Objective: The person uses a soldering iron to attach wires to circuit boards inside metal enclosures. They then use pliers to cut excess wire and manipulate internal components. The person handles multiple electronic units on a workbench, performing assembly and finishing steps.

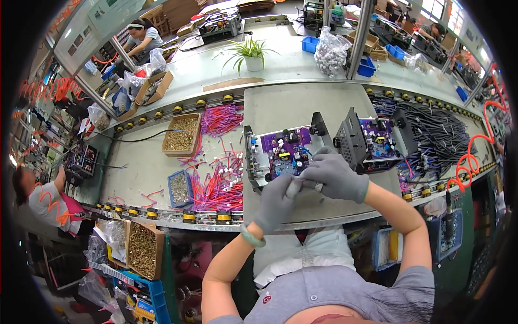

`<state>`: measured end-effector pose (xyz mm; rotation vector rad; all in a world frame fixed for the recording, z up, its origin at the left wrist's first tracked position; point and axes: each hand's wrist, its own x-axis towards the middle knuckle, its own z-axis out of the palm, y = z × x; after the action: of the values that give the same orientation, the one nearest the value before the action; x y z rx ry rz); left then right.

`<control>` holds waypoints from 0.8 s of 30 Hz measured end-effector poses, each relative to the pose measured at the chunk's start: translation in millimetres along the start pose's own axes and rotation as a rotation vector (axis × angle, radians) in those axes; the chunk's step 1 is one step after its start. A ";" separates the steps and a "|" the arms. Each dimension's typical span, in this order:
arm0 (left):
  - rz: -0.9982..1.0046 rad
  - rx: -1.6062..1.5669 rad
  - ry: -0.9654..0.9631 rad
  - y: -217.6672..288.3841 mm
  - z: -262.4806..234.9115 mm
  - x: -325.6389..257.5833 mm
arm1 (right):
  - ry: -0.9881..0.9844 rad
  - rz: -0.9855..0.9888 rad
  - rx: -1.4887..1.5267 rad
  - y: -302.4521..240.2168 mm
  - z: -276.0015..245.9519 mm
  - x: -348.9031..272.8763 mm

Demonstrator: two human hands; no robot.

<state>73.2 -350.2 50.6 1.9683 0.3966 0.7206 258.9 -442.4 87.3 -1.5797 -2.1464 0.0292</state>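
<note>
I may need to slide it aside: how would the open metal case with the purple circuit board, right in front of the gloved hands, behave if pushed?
The metal case looks stiff and would likely slide flat on the grey mat without tipping, since it sits low and wide. The purple circuit board carries upright parts and loose wires, probably fragile, so push the case's edge.

Electronics assembly factory — conveyor line (pixel 178 217), circuit boards (pixel 286 154), screw boxes (pixel 181 134), workers.
</note>
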 end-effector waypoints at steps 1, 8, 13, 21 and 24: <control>-0.223 -0.311 -0.056 -5.3 2.6 4.1 | 0.136 0.039 0.119 0.2 -1.5 -0.7; -0.608 -0.789 -0.104 8.1 22.1 21.9 | 0.284 0.179 -0.153 25.9 -6.0 13.8; 0.264 0.613 0.244 4.7 23.7 8.5 | -0.073 0.207 -0.362 55.9 -12.6 46.4; 0.356 0.790 0.205 -37.4 33.1 -2.5 | -0.170 0.287 -0.298 53.9 -11.3 51.4; 0.364 0.797 0.218 -41.4 36.4 -0.3 | -0.166 0.274 -0.301 56.0 -9.8 49.5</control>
<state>97.0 -355.4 1.1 2.7652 0.5132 1.1349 301.7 -381.1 97.5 -2.1038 -2.1158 -0.0805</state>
